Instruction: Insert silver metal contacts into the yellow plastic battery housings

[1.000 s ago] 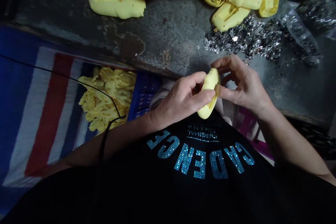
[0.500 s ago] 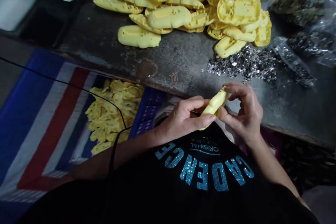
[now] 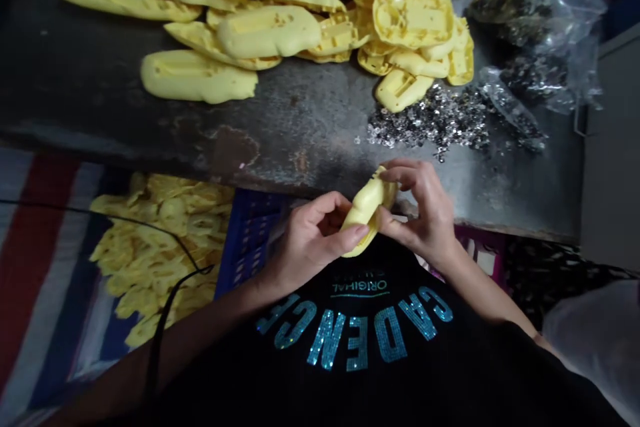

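Both my hands hold a yellow moulded plastic shell (image 3: 367, 210) just in front of my chest, with its lower end tilted toward me. My left hand (image 3: 310, 237) grips it from the left, thumb lying across its face. From the right, my right hand (image 3: 420, 210) pinches its upper part between fingers and thumb. Part of the shell is hidden by my fingers. A heap of similar yellow shells (image 3: 325, 13) lies on the worn metal table (image 3: 300, 127), beyond my hands and out of reach of my fingers.
A pile of small silvery metal bits (image 3: 430, 120) and clear plastic bags of the same bits (image 3: 535, 33) lie on the table. Below its edge, at left, are a blue crate (image 3: 247, 240), loose yellow pieces (image 3: 160, 247) and a striped cloth (image 3: 30, 267).
The view has swung, so the table and heap shift left and more of the heap shows. My hands have turned the shell, whose upper end now leans right, and both still hold it.
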`<state>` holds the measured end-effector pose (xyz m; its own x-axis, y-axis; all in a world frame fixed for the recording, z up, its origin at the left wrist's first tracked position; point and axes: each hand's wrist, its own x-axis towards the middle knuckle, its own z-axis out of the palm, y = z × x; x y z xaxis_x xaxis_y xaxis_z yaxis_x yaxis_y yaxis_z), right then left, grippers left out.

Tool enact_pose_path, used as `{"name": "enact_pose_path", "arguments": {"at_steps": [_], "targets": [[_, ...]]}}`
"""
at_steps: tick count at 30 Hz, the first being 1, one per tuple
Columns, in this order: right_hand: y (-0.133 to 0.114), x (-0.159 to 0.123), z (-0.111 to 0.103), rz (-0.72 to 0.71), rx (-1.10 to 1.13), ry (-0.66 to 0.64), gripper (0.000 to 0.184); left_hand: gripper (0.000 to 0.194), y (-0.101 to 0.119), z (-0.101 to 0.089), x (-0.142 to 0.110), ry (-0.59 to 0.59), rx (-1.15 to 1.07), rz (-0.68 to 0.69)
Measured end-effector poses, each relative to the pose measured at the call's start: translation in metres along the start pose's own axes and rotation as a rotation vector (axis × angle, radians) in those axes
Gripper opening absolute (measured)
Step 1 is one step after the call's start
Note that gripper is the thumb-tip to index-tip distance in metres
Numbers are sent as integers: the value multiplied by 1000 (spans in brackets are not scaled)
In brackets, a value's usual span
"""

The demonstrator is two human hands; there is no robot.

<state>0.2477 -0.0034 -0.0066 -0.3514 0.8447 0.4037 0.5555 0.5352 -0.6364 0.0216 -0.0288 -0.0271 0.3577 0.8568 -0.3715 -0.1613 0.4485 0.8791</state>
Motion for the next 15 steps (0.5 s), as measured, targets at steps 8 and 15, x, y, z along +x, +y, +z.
{"name": "enact_pose_path", "arguments": {"at_steps": [8, 15], "targets": [[8, -9, -10, 63, 202, -128, 43, 78, -6, -7, 17, -320, -240, -119], [80, -11, -47, 193, -193, 128, 24, 97, -1, -2, 11, -282, -165, -51]]}}
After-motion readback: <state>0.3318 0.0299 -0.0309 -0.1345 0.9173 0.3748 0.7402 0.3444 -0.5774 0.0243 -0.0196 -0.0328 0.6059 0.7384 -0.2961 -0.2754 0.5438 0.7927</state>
